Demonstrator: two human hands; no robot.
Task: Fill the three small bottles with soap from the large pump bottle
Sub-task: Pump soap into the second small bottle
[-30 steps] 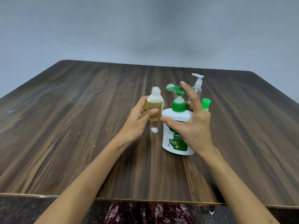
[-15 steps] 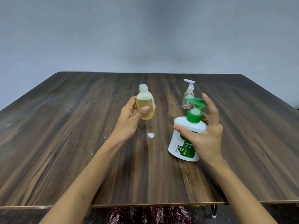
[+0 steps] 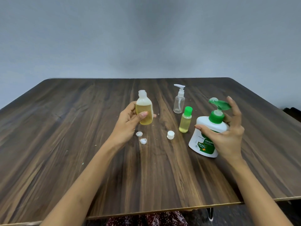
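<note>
Our left hand [image 3: 130, 123] has carried the uncapped oval yellow-soap bottle [image 3: 144, 112] leftward, gripping it, right hand [image 3: 228, 136] still clutching the white green-pump soap bottle [image 3: 206, 136] on the dark wooden desk [image 3: 65, 144].

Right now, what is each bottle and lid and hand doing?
Uncapped small bottle: open, about two-thirds full of yellow soap, held up by left hand.
Green-capped small bottle: capped, nearly full, standing.
Clear pump bottle: looks empty, pump on, standing.
Large pump bottle: tilted, held by right hand; foam on its nozzle.
White cap: off, lying on table.
Soap blobs: spilled on table.
</note>
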